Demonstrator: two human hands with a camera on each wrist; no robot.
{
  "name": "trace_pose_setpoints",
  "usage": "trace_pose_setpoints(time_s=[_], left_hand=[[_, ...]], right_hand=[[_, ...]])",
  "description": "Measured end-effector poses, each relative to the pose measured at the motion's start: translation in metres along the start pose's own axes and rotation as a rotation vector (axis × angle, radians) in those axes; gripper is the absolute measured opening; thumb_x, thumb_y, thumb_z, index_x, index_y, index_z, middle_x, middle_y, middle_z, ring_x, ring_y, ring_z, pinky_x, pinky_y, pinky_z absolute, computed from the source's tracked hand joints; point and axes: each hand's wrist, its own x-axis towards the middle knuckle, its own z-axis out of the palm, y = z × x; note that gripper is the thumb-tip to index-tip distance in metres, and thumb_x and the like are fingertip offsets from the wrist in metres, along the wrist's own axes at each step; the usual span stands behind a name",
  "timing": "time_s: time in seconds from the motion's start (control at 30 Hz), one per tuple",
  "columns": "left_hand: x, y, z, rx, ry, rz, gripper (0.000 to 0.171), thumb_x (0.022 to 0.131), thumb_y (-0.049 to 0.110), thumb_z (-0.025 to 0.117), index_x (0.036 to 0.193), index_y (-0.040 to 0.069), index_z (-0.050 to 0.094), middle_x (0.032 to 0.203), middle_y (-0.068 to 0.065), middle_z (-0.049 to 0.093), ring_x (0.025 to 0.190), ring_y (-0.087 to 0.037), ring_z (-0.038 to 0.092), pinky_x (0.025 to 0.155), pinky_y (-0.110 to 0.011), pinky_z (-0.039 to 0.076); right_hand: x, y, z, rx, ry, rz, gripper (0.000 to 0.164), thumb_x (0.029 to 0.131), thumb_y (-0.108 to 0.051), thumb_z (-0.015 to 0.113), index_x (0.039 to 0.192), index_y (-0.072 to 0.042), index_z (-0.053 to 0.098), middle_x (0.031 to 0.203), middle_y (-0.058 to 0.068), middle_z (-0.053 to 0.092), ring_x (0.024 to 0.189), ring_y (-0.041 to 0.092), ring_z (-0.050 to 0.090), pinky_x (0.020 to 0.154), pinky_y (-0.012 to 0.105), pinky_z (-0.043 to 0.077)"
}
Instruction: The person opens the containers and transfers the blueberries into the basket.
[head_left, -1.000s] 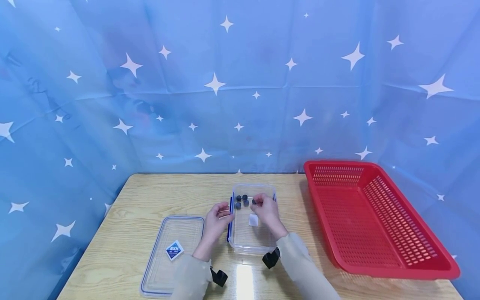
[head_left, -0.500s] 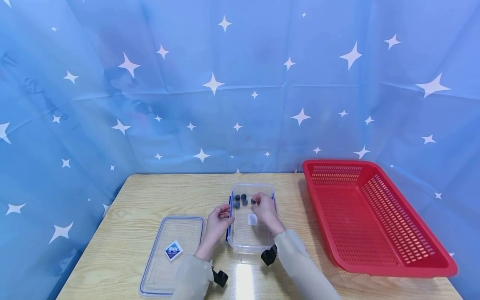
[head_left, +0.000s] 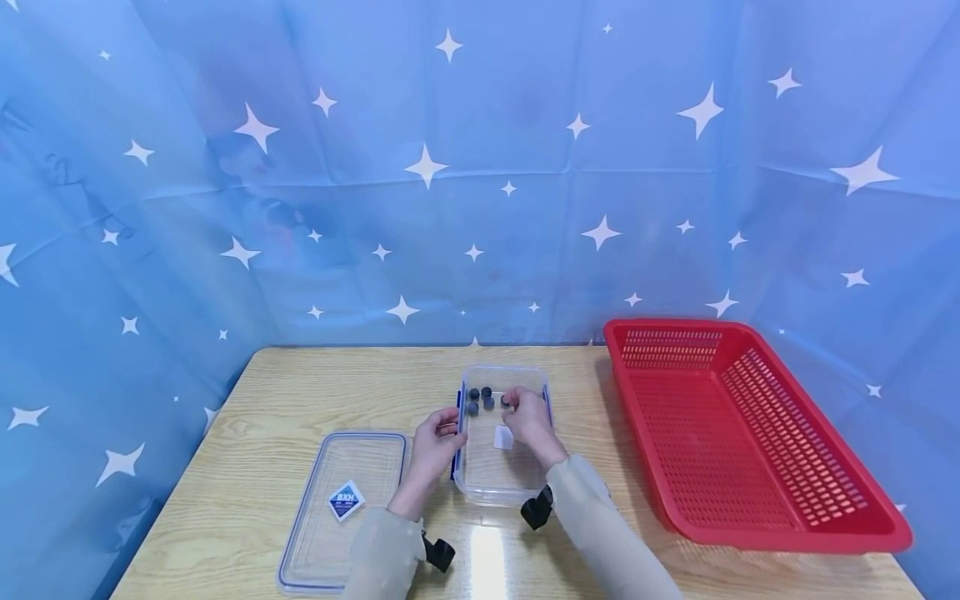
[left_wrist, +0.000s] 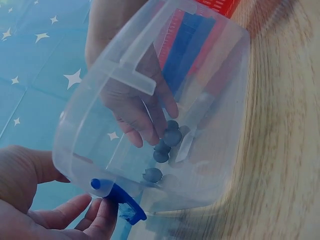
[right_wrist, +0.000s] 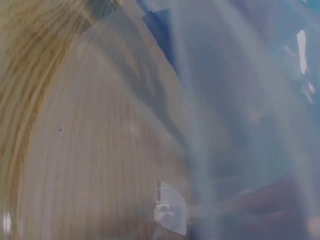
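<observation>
The dark ball [head_left: 506, 401], probably light, apt to roll and best held across its middle, is pinched inside the clear box [head_left: 491, 498] by the right grip [head_left: 530, 419], the left grip [head_left: 435, 444] spread loosely at a blue latch [left_wrist: 125, 200].

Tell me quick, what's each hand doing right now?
Left hand: holding the clear box at its side.
Right hand: pinching a dark ball.
</observation>
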Motion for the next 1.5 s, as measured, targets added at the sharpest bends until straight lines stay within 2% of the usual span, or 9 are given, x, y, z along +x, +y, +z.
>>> trace_pose_setpoints(time_s=[0.23, 0.37, 0.57, 0.8, 0.97, 1.3, 1.5], left_hand=[[0.0000, -0.0008, -0.0013, 0.021, -0.012, -0.011, 0.042, 0.076, -0.010, 0.061, 0.118, -0.014, 0.052, 0.110, -0.025, 0.058, 0.098, -0.032, 0.056, 0.084, -0.029, 0.052], [0.0008, -0.0001, -0.0012, 0.016, -0.011, -0.006, 0.042, 0.076, -0.010, 0.060, 0.117, -0.014, 0.053, 0.110, -0.025, 0.058, 0.098, -0.032, 0.056, 0.084, -0.028, 0.052], [0.0010, -0.0011, -0.0013, 0.004, -0.010, 0.003, 0.042, 0.076, -0.011, 0.060, 0.117, -0.016, 0.052, 0.110, -0.027, 0.057, 0.097, -0.032, 0.056, 0.082, -0.025, 0.052], [0.0011, -0.0006, -0.0004, 0.007, -0.005, -0.004, 0.042, 0.076, -0.011, 0.060, 0.117, -0.015, 0.053, 0.109, -0.026, 0.058, 0.096, -0.030, 0.056, 0.081, -0.023, 0.052], [0.0011, 0.0002, -0.0001, 0.013, 0.000, -0.014, 0.042, 0.075, -0.011, 0.060, 0.116, -0.015, 0.053, 0.109, -0.025, 0.058, 0.096, -0.029, 0.056, 0.083, -0.025, 0.052], [0.0005, -0.0013, -0.0001, 0.012, 0.001, -0.003, 0.042, 0.075, -0.011, 0.061, 0.117, -0.016, 0.053, 0.109, -0.025, 0.058, 0.096, -0.030, 0.056, 0.080, -0.023, 0.051], [-0.0005, 0.0011, -0.0003, -0.013, -0.001, 0.015, 0.042, 0.075, -0.011, 0.061, 0.116, -0.017, 0.052, 0.108, -0.027, 0.058, 0.096, -0.033, 0.056, 0.077, -0.021, 0.051]], right_hand=[[-0.0006, 0.0013, 0.0017, -0.048, -0.033, 0.029, 0.024, 0.071, 0.011, 0.062, 0.092, -0.001, 0.064, 0.087, 0.010, 0.062, 0.078, 0.021, 0.055, 0.071, 0.032, 0.049], [0.0000, 0.0024, 0.0032, -0.087, -0.059, 0.028, 0.025, 0.068, 0.013, 0.061, 0.089, -0.001, 0.065, 0.082, 0.008, 0.060, 0.078, 0.021, 0.054, 0.068, 0.030, 0.049], [0.0006, 0.0009, 0.0042, -0.080, -0.111, 0.098, 0.022, 0.072, 0.014, 0.062, 0.086, -0.003, 0.064, 0.081, 0.006, 0.056, 0.078, 0.021, 0.051, 0.060, 0.026, 0.045], [0.0002, -0.0011, 0.0039, -0.080, -0.134, 0.150, 0.024, 0.071, 0.015, 0.061, 0.084, -0.006, 0.065, 0.082, 0.006, 0.056, 0.078, 0.021, 0.052, 0.062, 0.026, 0.047], [0.0007, -0.0006, 0.0033, -0.094, -0.136, 0.132, 0.024, 0.071, 0.016, 0.061, 0.082, -0.006, 0.065, 0.081, 0.006, 0.056, 0.078, 0.021, 0.052, 0.063, 0.027, 0.047], [0.0004, 0.0015, 0.0004, 0.046, -0.070, 0.054, 0.021, 0.069, 0.012, 0.069, 0.084, -0.002, 0.067, 0.078, 0.005, 0.062, 0.076, 0.019, 0.057, 0.071, 0.031, 0.052], [-0.0039, -0.0006, -0.0022, 0.157, -0.055, 0.012, 0.019, 0.070, 0.012, 0.068, 0.086, 0.002, 0.066, 0.078, 0.008, 0.064, 0.073, 0.017, 0.057, 0.070, 0.029, 0.053]])
